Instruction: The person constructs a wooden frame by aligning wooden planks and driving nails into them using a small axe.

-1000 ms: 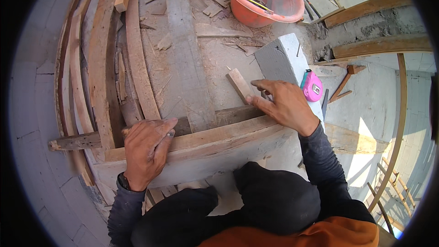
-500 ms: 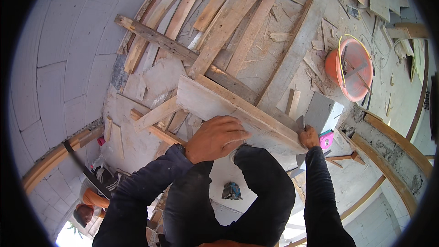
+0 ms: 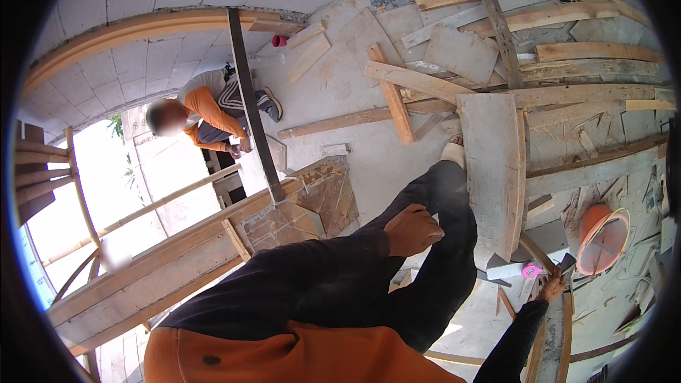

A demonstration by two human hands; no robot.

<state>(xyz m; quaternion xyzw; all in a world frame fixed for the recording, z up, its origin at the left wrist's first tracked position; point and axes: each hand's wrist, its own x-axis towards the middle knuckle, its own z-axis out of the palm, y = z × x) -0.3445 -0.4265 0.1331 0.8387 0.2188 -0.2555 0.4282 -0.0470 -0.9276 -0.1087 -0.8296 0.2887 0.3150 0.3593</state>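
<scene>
My left hand (image 3: 413, 230) is loosely curled above my bent leg, with nothing visible in it. Off to the right, my right hand (image 3: 551, 286) grips what looks like a hammer (image 3: 537, 251) close to its dark head; the pale wooden handle points back toward the board. A long pale board (image 3: 488, 170) with a timber strip along its edge lies beyond my knees, beside my foot. Close to the right hand are a pink tape measure (image 3: 531, 270) and a grey block (image 3: 545, 239).
An orange bucket (image 3: 597, 240) with tools inside stands at right. Loose planks (image 3: 596, 52) cover the far right floor. A dark upright bar (image 3: 252, 106) stands at left, near a crouching person in an orange sleeve (image 3: 216, 110). A timber-edged ledge (image 3: 163, 259) runs along the left.
My view has swung left, bringing the crouching person and bright opening into sight. My left hand has come off the board and curled. The right hand has moved from the board's end, lifting the hammer.
</scene>
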